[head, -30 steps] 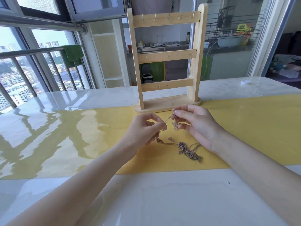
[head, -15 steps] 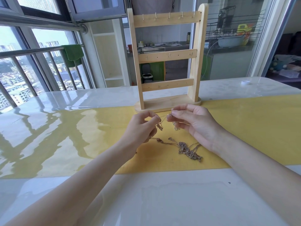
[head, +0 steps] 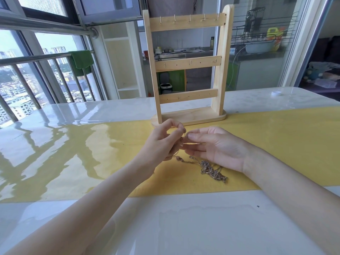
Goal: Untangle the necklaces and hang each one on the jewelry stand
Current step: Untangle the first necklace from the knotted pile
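Standing upright at the far edge of the yellow mat (head: 276, 144), the wooden jewelry stand (head: 187, 61) serves as the reference for all positions below; its long axis is vertical, its three crossbars run side to side, and the small hooks on them face the person, with none of them carrying a chain. Just in front of the stand's base, the left hand (head: 161, 142) is raised off the mat with thumb and forefinger pinched on a short stretch of thin gold chain, the other fingers curled beneath. The right hand (head: 217, 146) is level with it, immediately to the right, thumb and forefinger tip pinching the same stretch of chain, the remaining fingers extended toward the left hand. The two pinch points nearly touch, and the held length hangs down between them. From there the chain drops to the mat and joins the tangled necklaces (head: 211, 168), which lie further from the stand, toward the person, partly under the right palm. The tangle's long axis runs diagonally, from a thin strand near the left hand to a denser knot at the end nearest the right wrist. How many necklaces make up the tangle cannot be told. The mat lies on a glossy white table (head: 184, 227). A small white cap (head: 276, 93) sits on the table well to the right of the stand.
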A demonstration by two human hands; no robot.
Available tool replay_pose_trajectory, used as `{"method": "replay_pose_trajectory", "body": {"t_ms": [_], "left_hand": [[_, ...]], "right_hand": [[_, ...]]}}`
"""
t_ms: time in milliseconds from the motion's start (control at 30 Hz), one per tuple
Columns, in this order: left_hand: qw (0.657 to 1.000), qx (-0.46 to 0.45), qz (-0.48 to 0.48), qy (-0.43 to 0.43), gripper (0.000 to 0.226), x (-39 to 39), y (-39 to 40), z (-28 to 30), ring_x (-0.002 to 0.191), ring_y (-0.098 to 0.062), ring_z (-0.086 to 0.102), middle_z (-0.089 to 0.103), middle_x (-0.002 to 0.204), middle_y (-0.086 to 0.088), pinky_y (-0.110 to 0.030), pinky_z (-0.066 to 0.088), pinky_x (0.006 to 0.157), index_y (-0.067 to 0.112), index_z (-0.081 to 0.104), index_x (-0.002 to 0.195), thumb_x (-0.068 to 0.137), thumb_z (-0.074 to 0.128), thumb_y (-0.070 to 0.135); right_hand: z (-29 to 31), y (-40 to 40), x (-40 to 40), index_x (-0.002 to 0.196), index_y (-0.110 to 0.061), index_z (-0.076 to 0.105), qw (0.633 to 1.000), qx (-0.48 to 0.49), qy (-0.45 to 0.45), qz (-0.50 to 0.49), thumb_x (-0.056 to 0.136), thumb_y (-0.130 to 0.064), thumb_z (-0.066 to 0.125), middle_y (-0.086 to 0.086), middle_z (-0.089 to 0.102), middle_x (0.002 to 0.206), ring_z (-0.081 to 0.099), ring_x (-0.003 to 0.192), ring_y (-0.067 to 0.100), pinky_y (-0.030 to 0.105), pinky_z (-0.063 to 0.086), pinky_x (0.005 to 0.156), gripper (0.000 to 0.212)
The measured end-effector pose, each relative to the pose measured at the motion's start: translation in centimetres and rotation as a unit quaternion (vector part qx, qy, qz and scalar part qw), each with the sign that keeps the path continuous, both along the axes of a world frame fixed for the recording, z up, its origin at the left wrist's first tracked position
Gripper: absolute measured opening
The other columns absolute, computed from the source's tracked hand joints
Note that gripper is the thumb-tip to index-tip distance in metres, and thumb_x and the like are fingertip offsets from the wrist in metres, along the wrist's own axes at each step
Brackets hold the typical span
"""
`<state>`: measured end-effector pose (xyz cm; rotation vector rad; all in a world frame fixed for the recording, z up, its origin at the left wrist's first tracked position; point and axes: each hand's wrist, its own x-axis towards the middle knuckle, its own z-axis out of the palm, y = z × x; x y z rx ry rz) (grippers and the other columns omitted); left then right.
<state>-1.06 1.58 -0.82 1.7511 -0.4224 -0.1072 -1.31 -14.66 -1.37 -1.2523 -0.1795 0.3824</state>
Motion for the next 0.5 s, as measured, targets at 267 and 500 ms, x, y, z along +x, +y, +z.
{"method": "replay_pose_trajectory", "body": {"t_ms": [267,500], "left_hand": [[0.999,0.024,0.002,-0.031,0.013,0.05,-0.04,-0.12,0.038,-0.007,0.025,0.034,0.042,0.005,-0.013,0.025,0.040,0.012,0.052,0.086,0.098,0.048,0.017],[0.996,0.056,0.014,-0.061,0.013,0.35,0.11,-0.39,0.038,-0.006,0.028,0.039,0.039,0.010,-0.013,0.026,0.041,0.011,0.053,0.086,0.097,0.050,0.017]], "right_hand": [[0.12,0.02,-0.13,0.100,0.001,0.063,0.999,0.025,0.037,0.021,0.078,-0.008,0.060,0.011,0.067,0.088,0.070,0.083,0.024,0.024,0.056,0.067,0.024],[0.04,0.08,0.03,0.091,0.001,0.063,0.996,0.034,0.032,-0.073,0.084,0.006,0.059,0.006,0.065,0.070,0.064,0.061,0.010,0.015,0.051,0.055,0.010]]}}
